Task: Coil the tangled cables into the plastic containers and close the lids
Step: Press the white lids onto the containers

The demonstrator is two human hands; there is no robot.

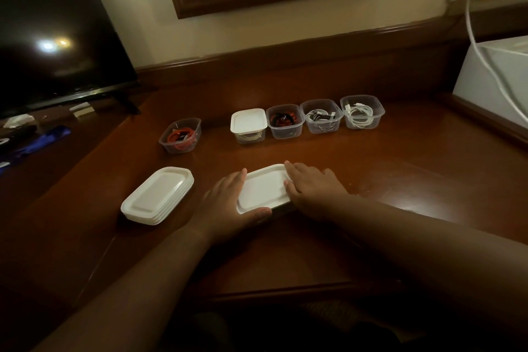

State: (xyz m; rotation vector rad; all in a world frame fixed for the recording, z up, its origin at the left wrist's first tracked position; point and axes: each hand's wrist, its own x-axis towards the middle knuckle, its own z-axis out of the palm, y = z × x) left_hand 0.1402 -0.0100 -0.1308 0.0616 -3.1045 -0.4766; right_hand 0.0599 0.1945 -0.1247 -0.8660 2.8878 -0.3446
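In the head view, both hands work on 1 container at the near middle of the desk (400, 168): a white lid (264, 190) lies over it, and the tub beneath is almost wholly hidden, so what it holds cannot be told. The left hand (228, 203) lies along the lid's left edge, fingers fairly straight, thumb hooked round the near corner; the right hand (311, 188) rests flat on the right edge, fingers straight and pressing, so neither grip is curled round anything. The likely step is pressing this lid home. The risk, as I judge it, is uneven seating: pressure at the 2 ends could leave a long edge or a corner unsnapped, and a loop of cable riding above the rim would hold the lid up or get pinched. A hard push on a thin tub could also make it skid on the polished wood. To the left lies a stack of spare lids (157, 196). Farther back, a clear tub with an orange-red cable (180, 136) stands alone and open. In a row to its right stand a lidded tub (248, 126) showing a pale coil, an open tub with black and red cable (285, 121), 1 with grey-white cables (322, 116), and 1 with a white cable (361, 112). So 4 tubs appear not yet closed.
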